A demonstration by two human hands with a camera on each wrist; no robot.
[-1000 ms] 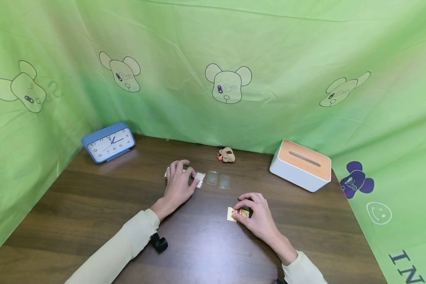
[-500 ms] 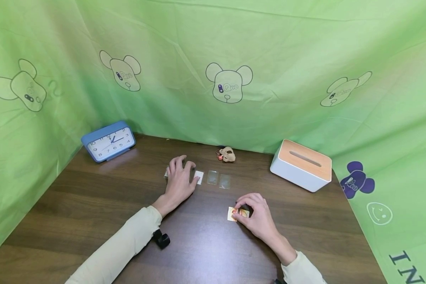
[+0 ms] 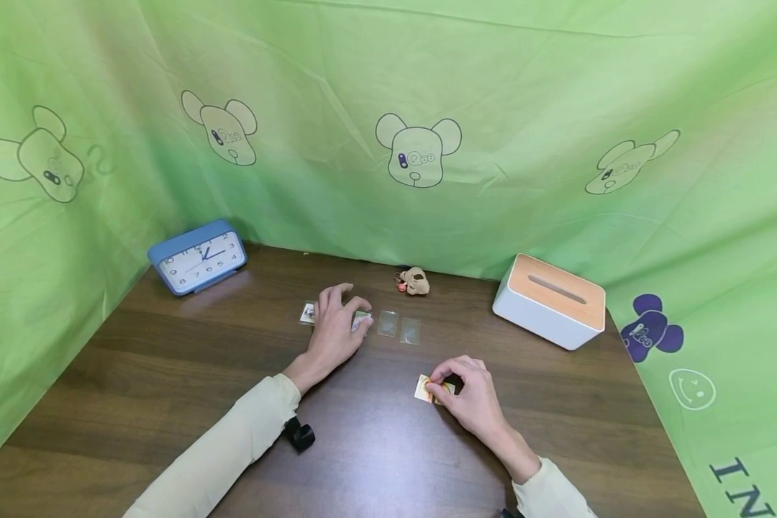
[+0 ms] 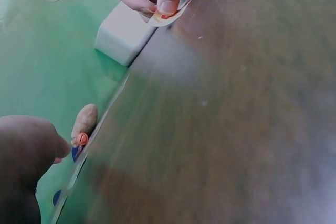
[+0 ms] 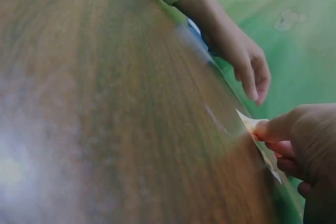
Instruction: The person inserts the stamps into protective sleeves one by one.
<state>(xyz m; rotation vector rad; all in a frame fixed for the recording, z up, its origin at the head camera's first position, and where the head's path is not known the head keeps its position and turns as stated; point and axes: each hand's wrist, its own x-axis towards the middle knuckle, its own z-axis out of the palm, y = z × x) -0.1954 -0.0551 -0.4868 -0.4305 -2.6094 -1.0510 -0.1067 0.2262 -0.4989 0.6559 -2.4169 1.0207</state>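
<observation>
"Fingers and thumb of my right hand (image 3: 469, 392) pinch a yellow printed card (image 3: 422, 387); those of my left hand (image 3: 337, 327) are spread and loosely bent, the thumb over a pale card (image 3: 360, 321)."

"Touching it?"

"I can't tell."

"What's around you?"

"A green curtain (image 3: 337, 216) with round-eared heads drawn on it, hanging behind and down both sides. Then the dark wood table (image 3: 375, 460), shiny where light falls on it."

"And standing on that?"

"Back right, a white tissue box (image 3: 537, 320) with a wooden top. Back left, a blue clock (image 3: 197, 257), its dial turned towards me. Between those two, close to the curtain, a little tan toy (image 3: 417, 281)."

"Where's the yellow card, exactly?"

"Nearer me than the row of small pieces and a bit to its right, bowed between my fingertips. Whether its edge meets the wood, I can't say."

"Tell me that row."

"Left to right: a picture card (image 3: 307, 314) just beside my left hand, the pale card at my thumb, then two clear rectangles (image 3: 388, 324), lying flat, side by side."
</observation>
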